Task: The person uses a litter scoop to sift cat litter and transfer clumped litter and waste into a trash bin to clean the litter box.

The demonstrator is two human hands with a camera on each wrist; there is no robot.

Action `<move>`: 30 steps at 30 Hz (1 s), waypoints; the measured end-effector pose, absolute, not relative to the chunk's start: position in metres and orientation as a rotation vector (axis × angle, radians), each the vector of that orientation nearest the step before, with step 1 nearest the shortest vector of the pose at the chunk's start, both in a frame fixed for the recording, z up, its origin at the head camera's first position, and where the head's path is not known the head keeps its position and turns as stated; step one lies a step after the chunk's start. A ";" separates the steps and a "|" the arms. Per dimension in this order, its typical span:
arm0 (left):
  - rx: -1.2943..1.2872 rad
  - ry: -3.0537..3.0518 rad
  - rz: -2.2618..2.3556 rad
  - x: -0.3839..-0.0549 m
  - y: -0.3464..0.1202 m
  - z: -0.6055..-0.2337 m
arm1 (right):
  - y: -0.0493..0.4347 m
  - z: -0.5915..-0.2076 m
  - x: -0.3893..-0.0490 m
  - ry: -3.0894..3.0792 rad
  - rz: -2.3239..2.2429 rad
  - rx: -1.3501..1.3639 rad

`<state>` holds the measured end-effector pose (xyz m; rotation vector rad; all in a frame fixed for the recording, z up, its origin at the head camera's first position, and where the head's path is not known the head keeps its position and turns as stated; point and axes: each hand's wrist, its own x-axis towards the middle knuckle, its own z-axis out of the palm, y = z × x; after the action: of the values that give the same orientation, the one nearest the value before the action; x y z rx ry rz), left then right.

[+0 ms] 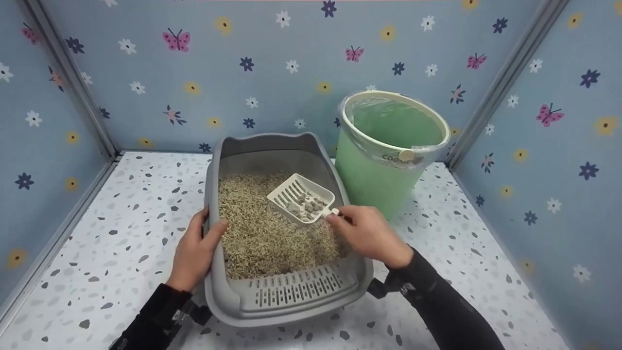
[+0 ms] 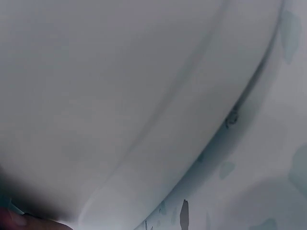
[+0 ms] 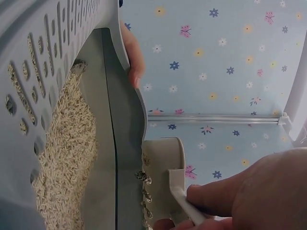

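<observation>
A grey litter box (image 1: 218, 287) full of tan pellet litter (image 1: 262, 238) stands in front of me. My left hand (image 1: 194, 253) grips its left side wall, thumb over the rim and fingers outside. In my right hand (image 1: 374, 238), the handle of a cream slotted litter scoop (image 1: 288, 192) is pinched between thumb and fingers. Greyish clumps (image 1: 307, 206) lie in the scoop, mostly toward its handle end. The scoop is above the litter, on the box's right half. In the right wrist view, several dark clumps (image 3: 144, 177) show along the scoop's edge.
A green bin (image 1: 371, 180), lined with a clear plastic bag, stands close behind the box on the right. Flowered blue panels (image 1: 272, 73) enclose the back and both sides. The speckled white floor (image 1: 121, 233) extends around the box. A slotted step (image 1: 296, 289) forms the box's front.
</observation>
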<state>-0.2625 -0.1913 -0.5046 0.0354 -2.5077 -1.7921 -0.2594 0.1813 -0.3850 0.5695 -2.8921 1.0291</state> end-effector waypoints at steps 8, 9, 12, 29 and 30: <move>0.018 -2.515 -1.764 -0.263 -0.190 -0.504 | 0.196 -0.348 -0.265 -2.882 0.978 0.559; 0.015 -2.517 -1.753 -0.263 -0.191 -0.504 | 0.198 -0.341 -0.266 -2.878 0.977 0.559; 0.011 -2.520 -1.724 -0.263 -0.191 -0.504 | 0.205 -0.315 -0.270 -2.869 0.979 0.547; 0.026 -2.513 -1.776 -0.262 -0.192 -0.504 | 0.278 -0.239 -0.336 -2.779 0.612 0.135; 0.025 -2.512 -1.780 -0.262 -0.192 -0.504 | 0.281 -0.239 -0.339 -2.779 0.558 0.131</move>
<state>-0.2621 -0.1917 -0.5035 0.0245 -2.5118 -1.7798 -0.3385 0.2810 -0.2395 0.1314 -2.7791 0.5579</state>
